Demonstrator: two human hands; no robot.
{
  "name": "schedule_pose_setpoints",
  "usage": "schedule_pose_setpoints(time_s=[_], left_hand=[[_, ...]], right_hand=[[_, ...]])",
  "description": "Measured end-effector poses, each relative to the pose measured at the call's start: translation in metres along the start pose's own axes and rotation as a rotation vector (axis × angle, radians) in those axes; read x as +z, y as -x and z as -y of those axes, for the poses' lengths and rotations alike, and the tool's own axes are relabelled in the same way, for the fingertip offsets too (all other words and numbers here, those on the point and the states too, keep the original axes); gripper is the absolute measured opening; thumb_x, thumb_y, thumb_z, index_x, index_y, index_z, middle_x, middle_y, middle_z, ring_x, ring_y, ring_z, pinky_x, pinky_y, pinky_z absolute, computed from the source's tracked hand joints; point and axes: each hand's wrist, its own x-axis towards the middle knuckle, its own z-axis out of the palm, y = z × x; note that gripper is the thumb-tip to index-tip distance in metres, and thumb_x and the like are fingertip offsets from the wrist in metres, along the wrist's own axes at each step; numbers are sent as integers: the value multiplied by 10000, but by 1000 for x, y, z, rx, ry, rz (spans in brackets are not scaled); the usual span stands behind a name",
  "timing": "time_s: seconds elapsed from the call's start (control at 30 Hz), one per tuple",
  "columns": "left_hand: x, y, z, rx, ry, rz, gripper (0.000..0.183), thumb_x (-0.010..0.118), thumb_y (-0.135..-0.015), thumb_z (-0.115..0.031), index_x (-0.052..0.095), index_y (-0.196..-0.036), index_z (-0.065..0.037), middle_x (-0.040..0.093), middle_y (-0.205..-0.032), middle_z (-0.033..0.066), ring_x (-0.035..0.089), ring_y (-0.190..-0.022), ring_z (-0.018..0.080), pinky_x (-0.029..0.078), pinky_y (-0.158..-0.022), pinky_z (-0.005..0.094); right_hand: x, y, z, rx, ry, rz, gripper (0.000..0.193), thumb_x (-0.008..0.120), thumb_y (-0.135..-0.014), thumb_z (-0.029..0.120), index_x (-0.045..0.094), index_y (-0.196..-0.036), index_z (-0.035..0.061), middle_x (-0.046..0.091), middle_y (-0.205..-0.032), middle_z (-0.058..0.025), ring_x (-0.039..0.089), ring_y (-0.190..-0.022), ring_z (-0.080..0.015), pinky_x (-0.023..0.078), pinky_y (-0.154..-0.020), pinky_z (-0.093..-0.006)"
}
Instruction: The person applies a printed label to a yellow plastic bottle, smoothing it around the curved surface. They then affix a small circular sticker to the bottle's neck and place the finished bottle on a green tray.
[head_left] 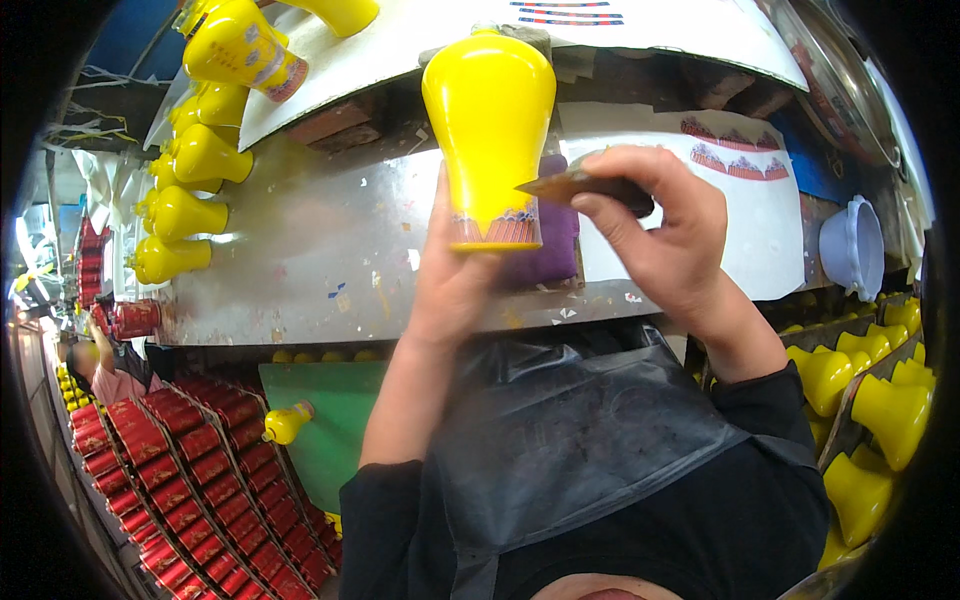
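Observation:
A glossy yellow vase [490, 110] lies with its base toward me and its neck away, by a grey block. A red-and-blue patterned band [495, 228] wraps its foot. My left hand [447, 285] is closed around the vase's lower end from the left and below, its fingers partly hidden behind it. My right hand [670, 215] pinches a dark, flat, pointed tool [555, 187], its tip at or just in front of the vase's right side; contact is unclear. Beneath the vase, a folded purple cloth [555, 245] shows.
Decal strips [740, 165] lie on white paper to the right, near a pale bucket [851, 248]. Several yellow vases [185, 212] line the left; more fill racks [880, 420] at lower right. Red cylinders [190, 470] are stacked lower left, near another person [120, 370].

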Motion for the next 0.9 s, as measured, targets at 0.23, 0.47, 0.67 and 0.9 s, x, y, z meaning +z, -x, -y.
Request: schedule_pose_setpoints(time_s=[0.23, 0.47, 0.67, 0.9], left_hand=[[-2, 4, -2, -32, -288, -117, 985, 743, -946, -236, 86, -1624, 42, 504, -1471, 168, 547, -1319, 258, 449, -1108, 376], [1, 2, 8, 48, -557, -210, 974, 843, -811, -108, 280, -1597, 12, 543, -1440, 202, 571, -1308, 297, 463, -1092, 386], [-1, 4, 27, 206, -1020, -254, 878, 862, -751, -91, 429, -1509, 1, 591, -1362, 235, 591, -1261, 410, 485, -1056, 440], [-5, -7, 36, 297, -1038, -261, 964, 863, -788, -210, 315, -1544, 28, 608, -1321, 245, 615, -1200, 436, 499, -998, 461]], right_hand=[[5, 10, 5, -312, 201, 110, 326, 862, -752, 15, 750, -1048, 93, 721, -905, -93, 682, -761, -245, 544, -664, -324], [14, 24, 4, -388, 219, 71, 332, 839, -782, 1, 739, -1087, 88, 724, -898, -88, 697, -764, -242, 550, -669, -341], [27, 23, -8, -369, 321, -21, 269, 761, -746, 84, 762, -1013, 123, 674, -811, -46, 618, -660, -218, 512, -631, -365], [30, 26, -6, 11, 130, -26, 152, 754, -855, 76, 721, -1004, 70, 696, -849, -113, 691, -722, -258, 542, -662, -366]])
